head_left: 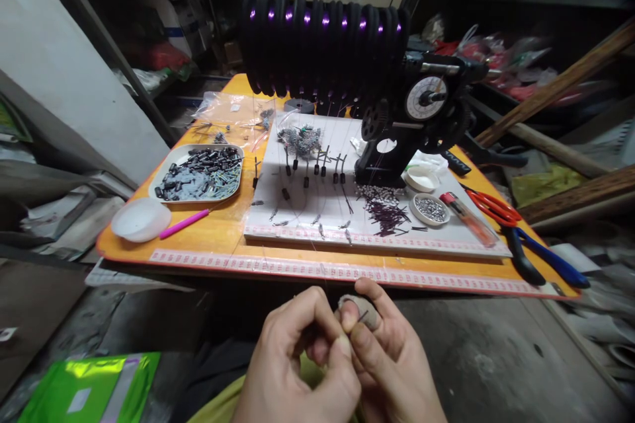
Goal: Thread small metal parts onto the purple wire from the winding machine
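Two bare hands meet low in the view, in front of the near edge of the orange rectangular tabletop (223, 231), but first the big things on it. At its far side stands a black winding machine with a row of ribbed black spools lit purple (322, 46) and a round white dial (425, 98). Thin threads run down from the spools across a white flat board with a printed ruler strip along its near edge (446, 238), which lies on the tabletop's middle and right. Left of the board sits a grey rectangular metal tray filled with small black cylinders (198, 173), and nearer the corner a white round plastic lid (141, 219) with a pink thin pen (184, 223) just beside it. Right of the board lie red-handled scissors (493, 206) and blue-handled pliers (546, 258). On the board, a small round tin of silvery beads (430, 209) stands near an orange-red lighter (467, 217) and a loose heap of dark purple short tubes (387, 217). The left hand (297, 363) is curled, thumb and fingers pinched shut; whether it holds a thread I cannot tell. The right hand (391, 357), touching the left, wears a grey cloth wrap on its forefinger tip (361, 309), and its grip pinches a short dark thin piece (362, 316) against that wrap.
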`<action>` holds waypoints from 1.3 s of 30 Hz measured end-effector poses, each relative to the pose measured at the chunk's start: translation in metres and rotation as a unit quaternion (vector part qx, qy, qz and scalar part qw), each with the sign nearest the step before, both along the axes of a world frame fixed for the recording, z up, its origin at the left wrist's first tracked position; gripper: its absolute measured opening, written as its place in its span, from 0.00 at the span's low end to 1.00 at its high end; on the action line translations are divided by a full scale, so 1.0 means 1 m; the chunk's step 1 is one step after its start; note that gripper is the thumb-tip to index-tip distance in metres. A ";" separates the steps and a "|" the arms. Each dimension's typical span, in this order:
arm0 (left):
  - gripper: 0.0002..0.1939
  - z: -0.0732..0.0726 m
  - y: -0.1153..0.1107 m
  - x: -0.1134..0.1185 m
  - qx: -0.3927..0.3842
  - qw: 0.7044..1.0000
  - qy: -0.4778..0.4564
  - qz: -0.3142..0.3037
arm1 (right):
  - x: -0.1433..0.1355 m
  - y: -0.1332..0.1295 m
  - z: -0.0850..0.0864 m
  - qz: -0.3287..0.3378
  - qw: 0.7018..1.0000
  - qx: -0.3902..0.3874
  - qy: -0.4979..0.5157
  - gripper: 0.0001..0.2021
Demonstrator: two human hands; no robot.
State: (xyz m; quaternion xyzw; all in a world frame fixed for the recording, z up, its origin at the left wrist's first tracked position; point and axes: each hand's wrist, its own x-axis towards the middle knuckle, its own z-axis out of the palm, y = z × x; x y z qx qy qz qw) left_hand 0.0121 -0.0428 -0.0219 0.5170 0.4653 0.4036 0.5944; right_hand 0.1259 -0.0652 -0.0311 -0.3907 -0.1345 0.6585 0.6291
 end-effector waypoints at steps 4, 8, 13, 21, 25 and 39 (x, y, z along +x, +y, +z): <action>0.12 -0.004 -0.001 0.001 0.018 1.000 -0.004 0.018 | 0.000 -0.001 -0.001 0.000 1.000 -0.008 0.009 0.25; 0.12 -0.008 -0.004 0.003 0.031 0.999 -0.017 0.036 | -0.001 -0.003 -0.001 0.002 1.000 -0.003 0.013 0.24; 0.11 -0.012 -0.003 0.002 0.093 0.995 0.007 0.026 | -0.003 -0.001 0.003 -0.007 1.000 -0.015 -0.003 0.25; 0.20 -0.028 0.005 -0.046 0.451 0.860 0.236 -0.032 | 0.032 0.005 -0.015 -0.098 0.981 -0.004 -0.165 0.24; 0.13 -0.008 0.031 -0.097 0.446 0.766 0.453 0.101 | 0.042 0.003 -0.026 -0.106 0.974 0.001 -0.202 0.25; 0.17 0.024 0.072 -0.136 0.343 0.658 0.668 0.060 | 0.032 -0.005 -0.019 -0.095 0.975 0.040 -0.196 0.22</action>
